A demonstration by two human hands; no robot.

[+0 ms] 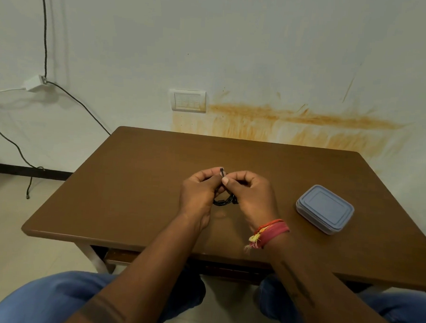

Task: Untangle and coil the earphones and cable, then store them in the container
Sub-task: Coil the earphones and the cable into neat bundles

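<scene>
A bundle of black earphone cable hangs in loops between my two hands, just above the brown table. My left hand grips the coiled loops from the left. My right hand pinches a short black end of the cable at the top, fingertips meeting those of my left hand. Most of the cable is hidden inside my hands. A grey-blue plastic container with its lid on sits on the table to the right of my right hand.
The table stands against a white wall with a switch plate and orange stains. Dark wires run along the wall and floor at left. My knees in blue trousers sit under the table's front edge.
</scene>
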